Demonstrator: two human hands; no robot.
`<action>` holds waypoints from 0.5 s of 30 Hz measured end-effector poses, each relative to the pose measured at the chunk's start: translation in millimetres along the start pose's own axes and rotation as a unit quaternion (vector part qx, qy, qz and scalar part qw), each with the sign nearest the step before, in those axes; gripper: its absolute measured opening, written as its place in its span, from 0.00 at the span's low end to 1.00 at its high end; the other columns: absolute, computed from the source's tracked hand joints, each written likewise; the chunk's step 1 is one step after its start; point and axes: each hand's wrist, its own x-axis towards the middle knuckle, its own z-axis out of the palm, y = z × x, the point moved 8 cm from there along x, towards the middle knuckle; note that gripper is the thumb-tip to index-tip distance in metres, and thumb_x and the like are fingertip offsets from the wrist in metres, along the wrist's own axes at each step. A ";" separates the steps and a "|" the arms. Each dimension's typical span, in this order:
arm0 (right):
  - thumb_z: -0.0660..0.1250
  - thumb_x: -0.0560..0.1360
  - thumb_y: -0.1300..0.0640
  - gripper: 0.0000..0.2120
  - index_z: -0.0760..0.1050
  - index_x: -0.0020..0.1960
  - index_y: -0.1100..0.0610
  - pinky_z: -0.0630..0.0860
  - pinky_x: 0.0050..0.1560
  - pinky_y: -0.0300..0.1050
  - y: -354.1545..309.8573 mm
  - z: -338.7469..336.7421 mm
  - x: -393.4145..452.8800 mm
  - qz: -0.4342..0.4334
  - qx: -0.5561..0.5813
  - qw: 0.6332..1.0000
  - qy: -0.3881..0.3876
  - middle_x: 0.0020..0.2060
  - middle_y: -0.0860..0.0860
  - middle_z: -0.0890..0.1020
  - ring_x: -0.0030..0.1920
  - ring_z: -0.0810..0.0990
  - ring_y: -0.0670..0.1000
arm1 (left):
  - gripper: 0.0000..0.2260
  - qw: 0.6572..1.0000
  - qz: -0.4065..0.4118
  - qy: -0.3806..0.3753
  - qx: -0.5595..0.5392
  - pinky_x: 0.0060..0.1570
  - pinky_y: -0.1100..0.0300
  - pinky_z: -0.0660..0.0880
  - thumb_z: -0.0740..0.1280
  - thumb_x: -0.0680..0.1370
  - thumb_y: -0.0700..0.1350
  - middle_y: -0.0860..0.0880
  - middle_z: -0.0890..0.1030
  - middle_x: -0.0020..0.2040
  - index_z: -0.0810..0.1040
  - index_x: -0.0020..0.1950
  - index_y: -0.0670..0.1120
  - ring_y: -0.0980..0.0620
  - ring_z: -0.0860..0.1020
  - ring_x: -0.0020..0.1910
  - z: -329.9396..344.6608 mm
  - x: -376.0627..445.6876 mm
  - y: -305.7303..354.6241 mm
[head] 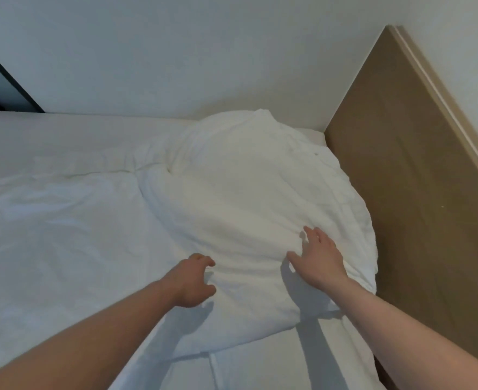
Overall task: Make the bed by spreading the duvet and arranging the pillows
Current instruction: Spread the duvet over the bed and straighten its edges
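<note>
Head view: white duvet (246, 198) lies bunched in a mound at the bed's (49, 220) right side, against the wooden headboard (417, 192); left hand (195, 280) pinches its near edge with curled fingers; right hand (319, 257) rests flat on it, fingers spread.

So the bed (49, 153) fills most of the view, running from about 9 o'clock across to 3 o'clock, where it butts up against a tan wooden headboard panel (395, 198). A white duvet (35, 235) lies flat and wrinkly over the left and lower part. From center toward 2 o'clock there's a big puffy white mound of bedding (246, 192). Can't tell if it's a pillow or bunched duvet.
</note>
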 end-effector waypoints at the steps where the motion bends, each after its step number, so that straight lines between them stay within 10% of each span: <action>1: 0.64 0.77 0.40 0.39 0.53 0.82 0.50 0.58 0.78 0.57 -8.7 -12.4 -1.4 -0.013 0.017 1.000 0.017 0.82 0.51 0.55 0.81 0.54 0.56 | 0.30 1.000 -0.011 0.019 -0.006 0.69 0.58 0.68 0.69 0.75 0.54 0.49 0.66 0.76 0.68 0.75 0.50 0.49 0.71 0.71 -20.8 0.3 -4.9; 15: 0.66 0.78 0.48 0.37 0.53 0.82 0.52 0.64 0.73 0.54 -133.8 -98.4 64.3 -0.046 0.103 0.991 0.078 0.81 0.52 0.56 0.78 0.58 0.58 | 0.29 0.987 -0.073 0.139 -0.037 0.64 0.54 0.72 0.73 0.74 0.52 0.46 0.66 0.75 0.71 0.74 0.49 0.46 0.76 0.65 -205.8 32.6 -50.8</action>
